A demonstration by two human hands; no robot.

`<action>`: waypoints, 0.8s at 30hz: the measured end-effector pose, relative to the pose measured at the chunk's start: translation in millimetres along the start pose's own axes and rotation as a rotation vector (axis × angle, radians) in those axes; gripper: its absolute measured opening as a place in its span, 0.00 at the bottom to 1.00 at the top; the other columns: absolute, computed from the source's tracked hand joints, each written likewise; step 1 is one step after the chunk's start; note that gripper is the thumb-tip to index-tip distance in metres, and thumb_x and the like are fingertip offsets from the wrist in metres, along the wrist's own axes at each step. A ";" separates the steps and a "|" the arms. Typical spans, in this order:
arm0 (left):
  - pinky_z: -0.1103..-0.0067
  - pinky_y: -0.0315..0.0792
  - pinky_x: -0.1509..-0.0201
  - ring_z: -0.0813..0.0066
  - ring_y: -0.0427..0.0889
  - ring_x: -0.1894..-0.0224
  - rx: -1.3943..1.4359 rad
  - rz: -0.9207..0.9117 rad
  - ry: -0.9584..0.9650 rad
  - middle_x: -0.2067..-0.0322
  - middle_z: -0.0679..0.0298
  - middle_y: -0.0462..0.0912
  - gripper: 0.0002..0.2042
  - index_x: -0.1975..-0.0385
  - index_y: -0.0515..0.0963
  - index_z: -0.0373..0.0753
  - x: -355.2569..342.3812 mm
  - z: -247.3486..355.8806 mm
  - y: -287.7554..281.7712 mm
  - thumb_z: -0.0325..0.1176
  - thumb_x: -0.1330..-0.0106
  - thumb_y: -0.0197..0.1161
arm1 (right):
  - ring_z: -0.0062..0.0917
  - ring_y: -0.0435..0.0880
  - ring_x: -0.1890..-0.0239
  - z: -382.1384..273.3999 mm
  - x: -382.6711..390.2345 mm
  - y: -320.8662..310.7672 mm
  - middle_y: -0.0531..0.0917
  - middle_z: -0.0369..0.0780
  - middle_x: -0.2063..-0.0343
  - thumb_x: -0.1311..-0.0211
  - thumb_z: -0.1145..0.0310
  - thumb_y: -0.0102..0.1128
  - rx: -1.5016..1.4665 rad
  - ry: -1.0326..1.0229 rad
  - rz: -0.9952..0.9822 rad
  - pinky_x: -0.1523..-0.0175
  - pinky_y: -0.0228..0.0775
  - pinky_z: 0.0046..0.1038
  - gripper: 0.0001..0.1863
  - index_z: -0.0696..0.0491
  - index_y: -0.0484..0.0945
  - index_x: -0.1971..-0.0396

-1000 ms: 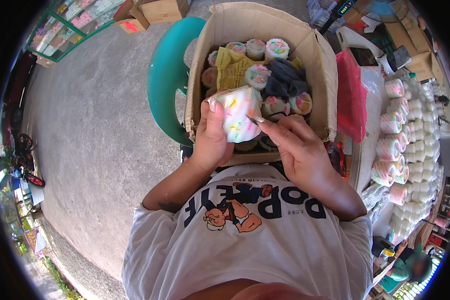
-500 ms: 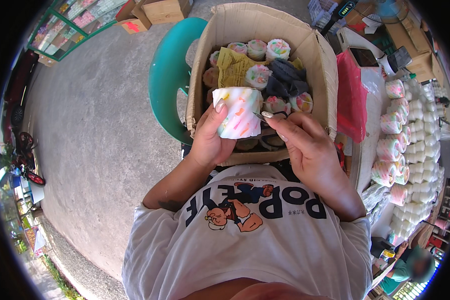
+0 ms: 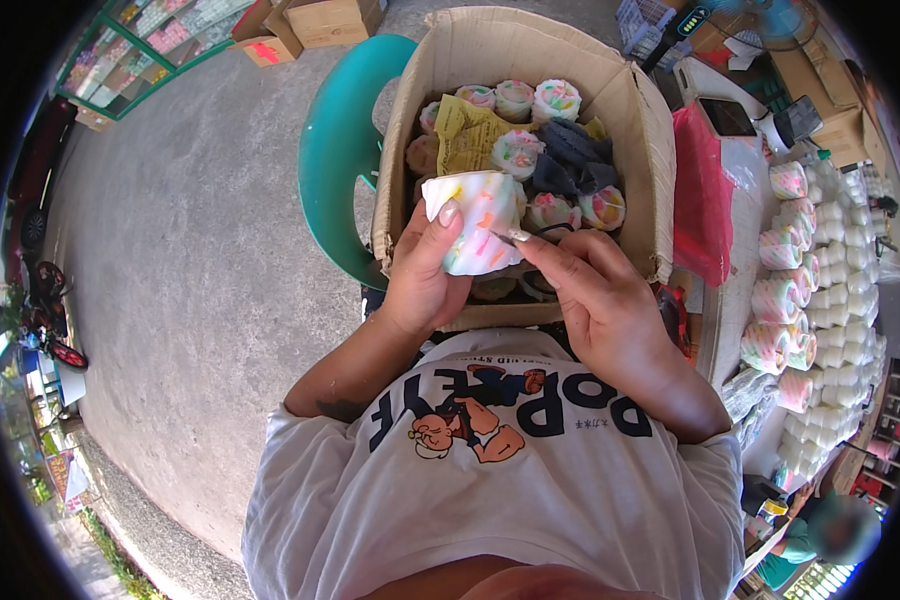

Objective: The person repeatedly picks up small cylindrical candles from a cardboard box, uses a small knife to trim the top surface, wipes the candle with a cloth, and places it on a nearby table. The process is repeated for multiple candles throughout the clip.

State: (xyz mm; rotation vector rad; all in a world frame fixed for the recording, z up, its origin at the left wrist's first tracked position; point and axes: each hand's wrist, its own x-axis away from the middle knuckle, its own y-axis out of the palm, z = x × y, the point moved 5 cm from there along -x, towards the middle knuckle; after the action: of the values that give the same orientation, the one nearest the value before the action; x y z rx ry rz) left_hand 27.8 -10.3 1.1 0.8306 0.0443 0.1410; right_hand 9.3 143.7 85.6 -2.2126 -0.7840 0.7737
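My left hand is wrapped around a white, cylinder-like piece with pink, orange and yellow patches and a wavy rim, held over the open carton. Between the thumb and fingers of my right hand is a small pointed tool, its tip against the right side of the piece. A dark loop shows behind those fingers; the tool's exact kind is hidden. Below, the cardboard box holds several similar patterned pieces, a yellow printed sheet and a dark grey cloth.
A green plastic chair stands left of the box. On the right, a table carries a pink plastic bag, a phone, more patterned pieces and rows of white containers. Another person is at the lower right.
My right hand has shifted slightly left, bringing the tool's tip farther onto the side of the piece. The piece has tilted a little in my left hand.
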 end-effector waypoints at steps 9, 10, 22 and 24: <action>0.68 0.68 0.41 0.67 0.74 0.46 -0.014 -0.010 -0.005 0.48 0.56 0.72 0.27 0.42 0.61 0.37 0.9 0.2 -1.6 0.47 0.34 0.56 | 0.32 0.76 0.68 0.4 -0.5 2.4 0.72 0.39 0.69 0.51 0.83 0.55 -0.002 -0.024 -0.029 0.62 0.72 0.32 0.29 0.43 0.76 0.47; 0.68 0.68 0.41 0.67 0.74 0.46 -0.017 -0.018 -0.007 0.48 0.56 0.72 0.27 0.42 0.61 0.37 0.8 -0.1 -2.6 0.48 0.34 0.56 | 0.32 0.77 0.68 0.5 -1.1 1.4 0.72 0.39 0.69 0.51 0.83 0.56 0.004 -0.025 -0.014 0.62 0.73 0.32 0.29 0.43 0.76 0.47; 0.67 0.69 0.42 0.67 0.74 0.46 0.003 -0.033 -0.076 0.48 0.57 0.72 0.29 0.43 0.61 0.37 -1.0 -2.3 3.4 0.56 0.32 0.48 | 0.32 0.79 0.63 14.4 -0.4 -23.8 0.77 0.43 0.63 0.37 0.81 0.50 -0.102 0.008 0.202 0.57 0.71 0.26 0.17 0.53 0.76 0.49; 0.68 0.68 0.41 0.68 0.74 0.46 -0.015 0.000 -0.065 0.48 0.57 0.72 0.28 0.42 0.60 0.36 -1.8 -4.3 1.3 0.54 0.31 0.46 | 0.32 0.79 0.63 19.0 0.8 -26.0 0.78 0.44 0.63 0.37 0.80 0.51 -0.092 0.054 0.183 0.56 0.72 0.26 0.16 0.54 0.76 0.49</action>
State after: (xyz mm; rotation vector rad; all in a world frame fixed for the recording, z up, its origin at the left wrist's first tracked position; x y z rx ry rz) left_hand 25.5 -6.5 -0.8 0.8193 -0.0176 0.1144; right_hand -11.5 167.2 92.8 -2.4022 -0.6073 0.7750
